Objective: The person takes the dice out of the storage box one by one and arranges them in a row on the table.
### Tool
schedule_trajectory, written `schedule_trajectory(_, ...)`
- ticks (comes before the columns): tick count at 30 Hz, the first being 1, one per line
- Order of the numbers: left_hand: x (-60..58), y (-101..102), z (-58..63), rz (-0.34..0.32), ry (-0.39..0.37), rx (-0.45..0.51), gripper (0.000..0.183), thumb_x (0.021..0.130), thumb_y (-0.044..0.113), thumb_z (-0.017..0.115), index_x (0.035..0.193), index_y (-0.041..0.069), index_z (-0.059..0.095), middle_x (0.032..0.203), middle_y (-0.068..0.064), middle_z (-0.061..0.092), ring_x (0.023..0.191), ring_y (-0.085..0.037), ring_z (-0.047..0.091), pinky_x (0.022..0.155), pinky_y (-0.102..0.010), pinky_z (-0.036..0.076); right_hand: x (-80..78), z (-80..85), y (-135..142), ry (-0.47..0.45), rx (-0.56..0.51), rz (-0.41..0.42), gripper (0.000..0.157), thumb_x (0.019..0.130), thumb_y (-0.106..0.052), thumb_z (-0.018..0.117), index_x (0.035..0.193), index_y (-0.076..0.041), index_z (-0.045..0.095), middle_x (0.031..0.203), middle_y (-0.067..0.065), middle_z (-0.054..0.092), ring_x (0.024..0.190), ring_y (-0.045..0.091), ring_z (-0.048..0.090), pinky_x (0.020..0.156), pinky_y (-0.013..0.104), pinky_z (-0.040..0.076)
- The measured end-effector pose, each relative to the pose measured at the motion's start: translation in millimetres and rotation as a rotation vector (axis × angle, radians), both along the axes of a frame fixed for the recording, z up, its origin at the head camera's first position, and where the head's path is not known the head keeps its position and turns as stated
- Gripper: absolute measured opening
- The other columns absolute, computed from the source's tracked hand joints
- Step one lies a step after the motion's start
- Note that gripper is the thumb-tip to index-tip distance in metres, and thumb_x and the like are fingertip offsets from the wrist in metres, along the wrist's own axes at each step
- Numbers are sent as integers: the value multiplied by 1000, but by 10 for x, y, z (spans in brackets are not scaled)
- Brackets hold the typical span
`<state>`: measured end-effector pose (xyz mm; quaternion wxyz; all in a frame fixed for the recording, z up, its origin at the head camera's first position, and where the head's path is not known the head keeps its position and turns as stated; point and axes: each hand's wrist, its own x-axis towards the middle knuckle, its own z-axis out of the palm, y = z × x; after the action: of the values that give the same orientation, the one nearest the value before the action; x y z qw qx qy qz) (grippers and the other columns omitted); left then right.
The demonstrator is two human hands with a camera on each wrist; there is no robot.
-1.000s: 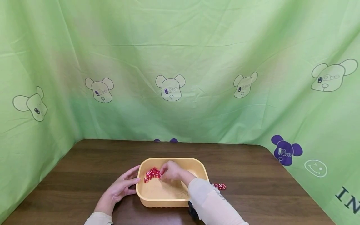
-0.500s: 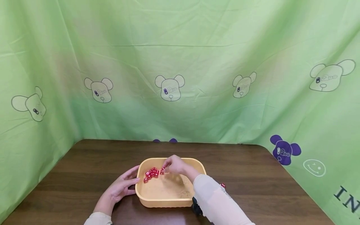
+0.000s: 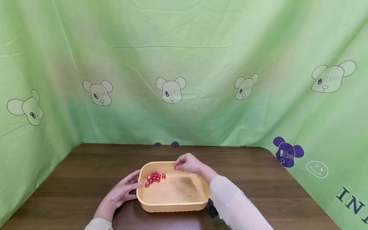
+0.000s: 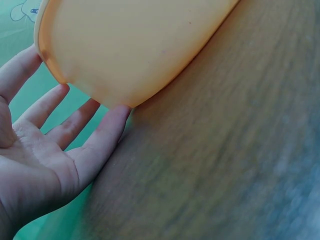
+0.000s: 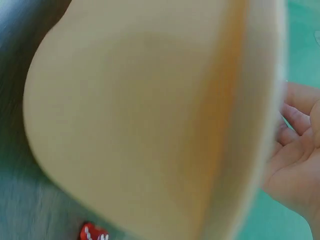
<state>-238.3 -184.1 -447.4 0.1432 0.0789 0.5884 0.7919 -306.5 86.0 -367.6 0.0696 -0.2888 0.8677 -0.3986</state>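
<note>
A yellow plastic bin (image 3: 172,203) sits on the table, with several red dice (image 3: 153,177) clustered at its left end. One red die (image 3: 164,176) lies just right of that cluster. My right hand (image 3: 189,163) is over the bin's far rim, pinching another red die (image 3: 175,167) between thumb and fingertips. Against the bin's left side rests my left hand (image 3: 122,191), thumb by the rim. The left wrist view shows its fingers (image 4: 76,121) nearly straight, their tips touching the outer wall. The right wrist view hides the pinched die behind the bin wall.
Brown wooden table (image 3: 95,179) surrounds the bin. On it, beyond the bin's right end, a red die (image 5: 93,231) shows in the right wrist view; my right forearm covers that area in the head view. Green printed cloth (image 3: 172,121) hangs behind and at both sides.
My right hand has risen up and right from the dice cluster, carrying a die. The separate die is now uncovered. My left hand stays at the bin's left side.
</note>
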Motion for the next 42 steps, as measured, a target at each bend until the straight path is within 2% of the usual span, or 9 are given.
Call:
schedule_trajectory(10,12,-8,5,7,-9,-1,62,83,6,53,136,6,21,136,-24,15,104,-28,45,75,-45,44,28,72,307,4,-61,14,10,74,5,58,83,7,62,72,12,62,60,8,51,56,32,46)
schedule_trajectory(15,17,-2,14,-3,-3,0,62,84,6,52,136,5,20,136,-24,15,105,-28,45,75,-45,43,55,92,507,-9,-74,-7,11,75,3,59,85,8,62,73,14,61,63,16,53,60,40,47)
schedule_trajectory(22,16,1,18,-3,-3,-2,61,84,5,52,136,6,20,137,-24,15,104,-28,45,74,-45,44,92,104,827,-11,-98,-56,12,77,-2,59,86,6,61,77,18,60,68,21,55,61,34,47)
schedule_trajectory(25,16,6,17,-4,-2,0,62,84,6,52,136,5,20,137,-24,14,104,-28,45,75,-45,44,101,87,966,-13,-125,-73,13,78,-1,58,87,8,60,76,17,60,68,24,56,61,34,47)
schedule_trajectory(30,16,6,16,-2,-3,-1,62,83,6,53,136,6,20,137,-24,15,104,-28,45,75,-45,44,120,64,1193,7,-148,-114,17,78,-3,60,88,11,59,75,14,60,66,17,56,61,35,48)
schedule_trajectory(35,17,8,19,-3,1,-1,62,84,7,53,136,6,20,136,-23,15,104,-27,45,75,-45,43,180,44,1405,-22,-169,-182,22,78,-4,60,91,13,57,77,10,61,66,11,55,59,30,47)
schedule_trajectory(42,24,1,26,-3,0,-2,62,84,6,52,136,6,20,136,-22,17,104,-27,45,75,-45,44,242,-57,1641,-46,-188,-225,24,78,-4,60,93,15,56,82,18,60,67,12,55,62,37,47)
